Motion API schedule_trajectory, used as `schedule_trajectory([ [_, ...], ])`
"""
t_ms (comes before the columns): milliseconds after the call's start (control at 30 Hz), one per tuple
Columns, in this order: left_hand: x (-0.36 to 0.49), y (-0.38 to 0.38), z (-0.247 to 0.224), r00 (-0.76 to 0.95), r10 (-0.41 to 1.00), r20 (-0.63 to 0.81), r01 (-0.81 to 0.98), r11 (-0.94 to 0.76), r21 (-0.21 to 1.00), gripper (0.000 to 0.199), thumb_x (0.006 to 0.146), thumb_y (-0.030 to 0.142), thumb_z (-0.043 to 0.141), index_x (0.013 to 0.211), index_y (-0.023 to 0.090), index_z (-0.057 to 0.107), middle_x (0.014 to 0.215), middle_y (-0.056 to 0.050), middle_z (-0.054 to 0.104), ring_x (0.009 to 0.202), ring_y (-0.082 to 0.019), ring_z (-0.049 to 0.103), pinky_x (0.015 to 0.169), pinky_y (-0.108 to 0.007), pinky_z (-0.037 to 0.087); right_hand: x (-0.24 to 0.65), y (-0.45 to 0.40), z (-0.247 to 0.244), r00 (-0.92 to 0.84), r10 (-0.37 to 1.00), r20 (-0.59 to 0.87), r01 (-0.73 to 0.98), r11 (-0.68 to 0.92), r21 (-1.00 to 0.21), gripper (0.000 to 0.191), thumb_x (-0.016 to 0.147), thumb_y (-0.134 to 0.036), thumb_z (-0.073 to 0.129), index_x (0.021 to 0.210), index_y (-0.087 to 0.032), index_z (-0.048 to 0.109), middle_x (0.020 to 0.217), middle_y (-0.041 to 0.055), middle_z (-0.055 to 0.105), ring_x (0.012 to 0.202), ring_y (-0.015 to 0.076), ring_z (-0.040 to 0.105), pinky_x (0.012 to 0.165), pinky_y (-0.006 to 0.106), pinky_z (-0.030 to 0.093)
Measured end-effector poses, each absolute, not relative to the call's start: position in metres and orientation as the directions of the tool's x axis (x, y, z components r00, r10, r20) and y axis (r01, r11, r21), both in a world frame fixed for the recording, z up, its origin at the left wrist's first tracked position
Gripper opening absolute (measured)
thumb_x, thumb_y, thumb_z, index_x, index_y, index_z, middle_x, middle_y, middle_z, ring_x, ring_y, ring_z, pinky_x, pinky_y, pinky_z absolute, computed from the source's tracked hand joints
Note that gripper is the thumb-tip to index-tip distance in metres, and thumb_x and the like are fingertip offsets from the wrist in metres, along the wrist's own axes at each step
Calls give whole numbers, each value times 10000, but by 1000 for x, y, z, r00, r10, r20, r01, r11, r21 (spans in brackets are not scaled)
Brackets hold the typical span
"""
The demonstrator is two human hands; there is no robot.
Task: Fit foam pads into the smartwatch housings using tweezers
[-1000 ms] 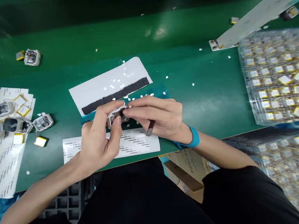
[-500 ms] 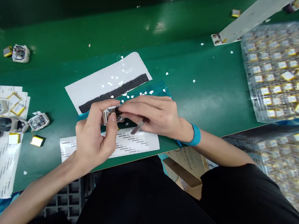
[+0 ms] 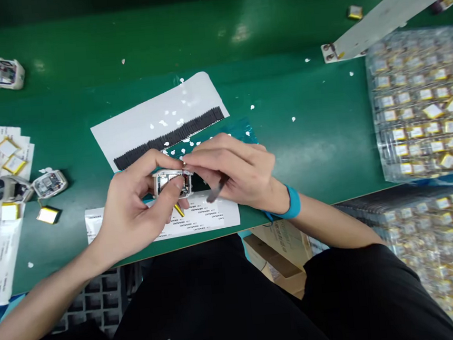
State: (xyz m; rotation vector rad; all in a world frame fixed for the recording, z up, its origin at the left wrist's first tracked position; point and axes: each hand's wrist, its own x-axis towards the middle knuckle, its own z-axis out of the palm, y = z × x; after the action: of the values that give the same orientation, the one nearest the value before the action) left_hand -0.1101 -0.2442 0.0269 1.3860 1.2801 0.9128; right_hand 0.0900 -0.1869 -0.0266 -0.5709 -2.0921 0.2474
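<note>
My left hand [image 3: 141, 196] is closed around a white watch-like housing [image 3: 190, 186], its open side with the circuit parts facing up and the thumb lying across it. Just below the housing, the yellow edge of a small battery [image 3: 179, 210] shows by the left fingertips. My right hand [image 3: 238, 166] is closed, thumb and fingertips pinched together at the housing's upper right edge. From its palm sticks the flat grey end of a slim metal tool, which looks like tweezers [image 3: 217, 190]. What the right fingertips pinch is too small to make out.
Beyond the hands lies a white sheet [image 3: 135, 122] with a row of black strips [image 3: 172, 137] and scattered white dots. Printed paper [image 3: 202, 217] lies under the hands. More housings [image 3: 50, 183] and batteries are at left. Battery trays [image 3: 424, 115] and a metal bracket [image 3: 387, 15] stand right.
The housing in my left hand has turned so more of its inside shows, and it has moved slightly down. My right fingertips have shifted to its upper edge. The view has shifted slightly.
</note>
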Motion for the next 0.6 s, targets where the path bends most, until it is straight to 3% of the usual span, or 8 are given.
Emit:
schedule_trajectory([
  [167,-108,-248,25,126,982,-140,172,117,978,96,927,256,735,1011,228,696,599,25,669,415,-156,632,336,-243,463,94,-188,-33,-487,466,738,282,884,-372,258,1005,-129,665,1256,-184,683,1048,6,823,954,117,792,823,191,642],
  [300,-108,-245,23,131,981,-145,190,119,975,68,939,243,704,1006,231,701,605,27,669,435,-155,640,353,-251,471,96,-187,-31,-521,475,709,328,878,-347,272,974,-38,611,1201,-161,697,928,-23,810,811,86,760,732,170,599],
  [400,-109,-243,22,122,984,-132,188,107,976,71,956,232,670,1025,243,685,610,35,662,395,-125,563,359,-268,428,97,-185,-26,-573,517,636,441,849,-291,283,992,-60,546,1202,-161,705,926,-16,811,713,83,726,631,186,571],
  [500,-112,-242,18,55,994,-99,212,85,974,138,959,212,666,1084,265,645,667,31,648,462,-132,599,384,-273,401,98,-181,-26,-602,538,590,479,835,-272,308,1040,-112,524,1286,-193,690,1062,-7,823,829,96,770,650,189,592],
  [600,-112,-245,13,40,992,-117,252,103,962,202,963,220,672,1147,276,607,735,14,644,533,-156,647,394,-272,405,98,-176,-30,-613,434,660,406,890,-207,271,1052,-97,545,1248,-202,699,1116,-19,826,910,101,794,714,184,627],
])
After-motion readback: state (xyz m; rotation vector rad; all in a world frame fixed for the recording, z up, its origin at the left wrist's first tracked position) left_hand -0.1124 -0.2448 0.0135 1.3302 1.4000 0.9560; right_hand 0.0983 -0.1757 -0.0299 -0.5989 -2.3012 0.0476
